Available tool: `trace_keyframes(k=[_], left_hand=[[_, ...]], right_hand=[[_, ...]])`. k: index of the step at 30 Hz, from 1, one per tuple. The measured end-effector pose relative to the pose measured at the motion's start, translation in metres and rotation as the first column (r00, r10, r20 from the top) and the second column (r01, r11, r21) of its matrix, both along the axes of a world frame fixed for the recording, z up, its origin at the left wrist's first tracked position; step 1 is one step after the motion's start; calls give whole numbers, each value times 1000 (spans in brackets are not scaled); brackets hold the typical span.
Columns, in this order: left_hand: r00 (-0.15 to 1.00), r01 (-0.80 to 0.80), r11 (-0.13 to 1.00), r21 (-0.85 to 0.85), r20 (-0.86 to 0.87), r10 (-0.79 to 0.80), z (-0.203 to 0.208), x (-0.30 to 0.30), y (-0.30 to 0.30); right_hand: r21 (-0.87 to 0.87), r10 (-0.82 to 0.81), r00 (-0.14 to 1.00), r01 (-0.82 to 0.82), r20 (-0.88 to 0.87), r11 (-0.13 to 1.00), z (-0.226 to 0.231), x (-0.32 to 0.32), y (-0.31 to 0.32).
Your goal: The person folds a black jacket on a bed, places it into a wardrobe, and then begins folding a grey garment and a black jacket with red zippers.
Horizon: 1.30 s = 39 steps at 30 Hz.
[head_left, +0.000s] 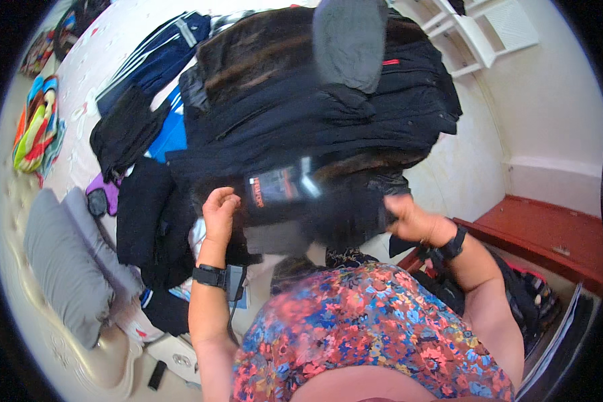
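Note:
A dark garment (338,218) with a grey, red and white printed patch hangs stretched between my two hands, slightly blurred by motion. At its left edge, my left hand (219,213) is closed in a pinch on the cloth. My right hand (412,218), also closed, grips the opposite edge and is smeared a little. Right behind the garment, a large black coat (301,124) with brown fur-like lining lies spread on the bed. A grey cloth piece (350,47) rests over the coat's far part.
Dark trousers with white stripes (155,63), a black garment (128,127) and a blue cloth (169,134) lie left of the coat. Grey pillows (67,261) lean by the cream headboard (30,301). An open reddish-brown drawer or chest (549,231) with clothes stands right. White shelves (496,33) stand far right.

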<state>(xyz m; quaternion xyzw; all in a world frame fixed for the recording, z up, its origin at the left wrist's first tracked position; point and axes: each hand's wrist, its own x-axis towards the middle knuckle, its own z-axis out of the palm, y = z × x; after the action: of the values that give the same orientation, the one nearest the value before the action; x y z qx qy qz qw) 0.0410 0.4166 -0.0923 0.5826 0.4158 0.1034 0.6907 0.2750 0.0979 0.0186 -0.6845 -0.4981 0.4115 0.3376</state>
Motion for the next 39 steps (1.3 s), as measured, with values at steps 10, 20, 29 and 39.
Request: trace_keyframes(k=[10,20,29,39], left_hand=[[914,402,775,488,-166,-369,-21,68,2],[793,609,369,702,-534,-292,-14,144,-33],[612,616,-17,788,-492,-620,29,116,-50],[571,628,-73,775,-522,-634,39,61,-98]], right_hand=[[79,-471,882,470,-8,879,4,-49,-112],[-99,-329,944,325,-27,940,-31,-71,-226],[-278,18,913,106,408,955,-94,-40,-209],[-143,-269,959,280,95,949,-115,-31,-163]])
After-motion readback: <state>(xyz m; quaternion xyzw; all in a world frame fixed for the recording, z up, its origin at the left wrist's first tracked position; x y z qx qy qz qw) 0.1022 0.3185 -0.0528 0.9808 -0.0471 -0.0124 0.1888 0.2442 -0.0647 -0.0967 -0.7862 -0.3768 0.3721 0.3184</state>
